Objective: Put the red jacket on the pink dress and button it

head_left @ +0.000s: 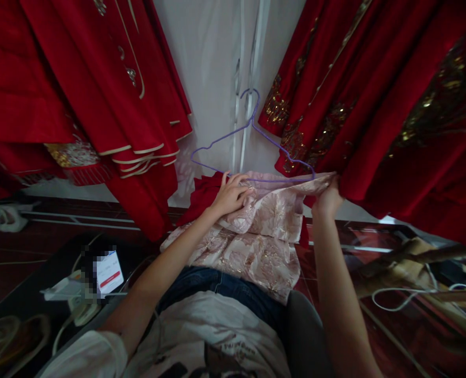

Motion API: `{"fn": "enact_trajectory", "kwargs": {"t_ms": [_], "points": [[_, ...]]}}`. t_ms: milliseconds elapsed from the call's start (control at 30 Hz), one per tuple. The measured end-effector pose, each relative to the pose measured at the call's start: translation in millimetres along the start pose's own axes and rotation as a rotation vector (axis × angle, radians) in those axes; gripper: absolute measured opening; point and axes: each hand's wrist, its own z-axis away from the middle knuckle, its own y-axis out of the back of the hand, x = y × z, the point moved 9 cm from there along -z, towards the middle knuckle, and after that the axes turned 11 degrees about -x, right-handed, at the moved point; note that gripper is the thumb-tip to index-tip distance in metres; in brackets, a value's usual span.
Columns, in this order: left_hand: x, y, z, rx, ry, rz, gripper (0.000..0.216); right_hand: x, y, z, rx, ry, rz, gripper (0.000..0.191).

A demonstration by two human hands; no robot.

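A pale pink brocade garment with a floral pattern lies across the lap, its upper edge lifted to the hanger. The purple wire hanger hangs by its hook in front of the wall, and its lower bar passes over the garment's edge. My left hand has its fingers bent on the fabric near the left part of the bar, gripping a fold. My right hand is closed on the garment's right corner, just beyond the bar's right end. Red fabric shows behind the garment.
Red garments with pale trim hang on the left. Red garments with gold sequins hang close on the right. A lit phone stands at lower left beside cables. A white cable and wooden pieces lie at lower right.
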Motion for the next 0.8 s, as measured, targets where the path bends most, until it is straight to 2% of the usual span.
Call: {"fn": "enact_trajectory", "kwargs": {"t_ms": [67, 100, 300, 400, 500, 567, 700, 800], "points": [[-0.7, -0.2, 1.2, -0.016, -0.009, -0.019, 0.035, -5.4, 8.1, 2.0, 0.112, -0.088, -0.002, 0.055], [-0.6, -0.5, 1.5, -0.025, -0.011, -0.019, 0.035, -13.2, 8.2, 1.1, 0.118, -0.098, 0.011, 0.053], [6.1, -0.6, -1.6, -0.032, 0.002, 0.066, 0.031, -117.0, -27.3, -11.9, -0.149, 0.26, 0.343, 0.042], [12.4, -1.1, -4.7, -0.027, -0.005, 0.137, 0.031, -147.3, -52.2, -11.0, -0.256, 0.334, 0.51, 0.041], [14.3, -0.5, -5.2, -0.007, 0.008, 0.193, 0.03, -146.0, -71.8, -8.1, -0.347, 0.296, 0.567, 0.04], [12.1, 0.8, -4.0, 0.006, 0.026, 0.219, 0.029, -139.7, -77.5, -4.2, -0.362, 0.287, 0.559, 0.039], [4.2, 9.6, -1.9, 0.002, 0.018, 0.26, 0.026, -136.5, -76.8, 5.4, -0.335, 0.335, 0.501, 0.04], [-5.9, 25.7, -1.7, -0.007, -0.025, 0.31, 0.024, -138.5, -73.1, 8.7, -0.325, 0.344, 0.47, 0.042]]}}
